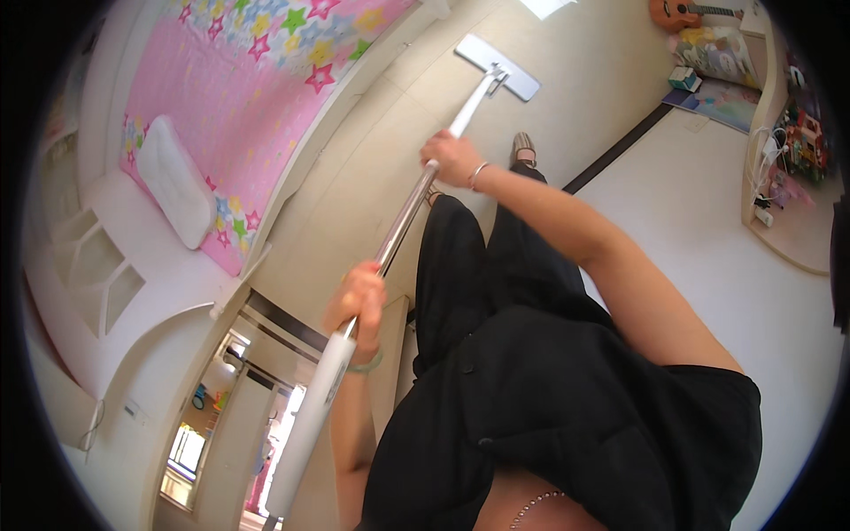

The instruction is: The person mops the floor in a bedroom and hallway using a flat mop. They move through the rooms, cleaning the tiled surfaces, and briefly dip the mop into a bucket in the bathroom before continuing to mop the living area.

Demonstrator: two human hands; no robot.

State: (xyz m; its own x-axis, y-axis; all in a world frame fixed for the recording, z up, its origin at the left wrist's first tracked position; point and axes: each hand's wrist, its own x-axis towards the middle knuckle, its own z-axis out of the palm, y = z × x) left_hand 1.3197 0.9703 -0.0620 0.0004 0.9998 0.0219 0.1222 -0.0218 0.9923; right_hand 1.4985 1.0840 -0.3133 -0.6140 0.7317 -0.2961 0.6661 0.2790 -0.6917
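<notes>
A flat mop (409, 211) with a silver pole runs slantwise from the lower left up to the tiled floor. Its white rectangular head (522, 86) lies on the tiles ahead of my feet. Higher on the pole, near the thick white grip sleeve, my left hand (356, 296) is wrapped round it, slightly blurred. My right hand (454, 159) grips lower down, where the silver tube meets the white lower section. Both hands are closed on the mop.
On the left stands a bed with a pink star-patterned sheet (239, 115) and a white pillow (174, 181). A white cabinet (682, 203) with a dark base edge is at my right. A ukulele or small guitar (675, 13) and a curved shelf (779, 234) with toys lie at the far right.
</notes>
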